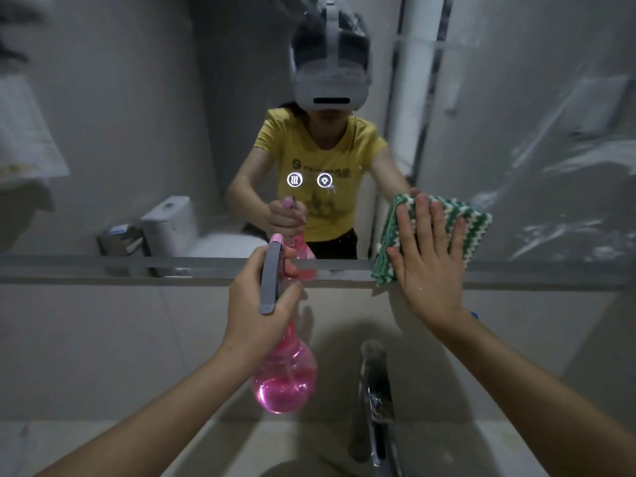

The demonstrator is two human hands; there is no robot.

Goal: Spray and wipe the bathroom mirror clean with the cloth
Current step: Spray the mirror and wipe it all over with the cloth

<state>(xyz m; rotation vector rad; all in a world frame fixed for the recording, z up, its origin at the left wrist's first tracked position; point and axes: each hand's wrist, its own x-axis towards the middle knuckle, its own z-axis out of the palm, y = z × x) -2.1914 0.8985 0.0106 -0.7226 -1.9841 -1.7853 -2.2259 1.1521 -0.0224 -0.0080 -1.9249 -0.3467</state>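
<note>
Task judged approx. midway: cloth (447, 228) is pressed flat-fingered by right hand (430, 263) on mirror (137, 132) btm edge, spray bottle (284, 373) gripped by left hand (261, 304) at 9 o'clock of it; streaks (564, 156) at 2 o'clock remain unwiped.

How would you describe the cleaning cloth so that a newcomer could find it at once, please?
Start at the wide mirror above the faucet and follow its lower edge rightward. The cloth is pressed flat against the glass under the right hand. Its green and white zigzag knit sets it apart from the pink spray bottle.
</note>
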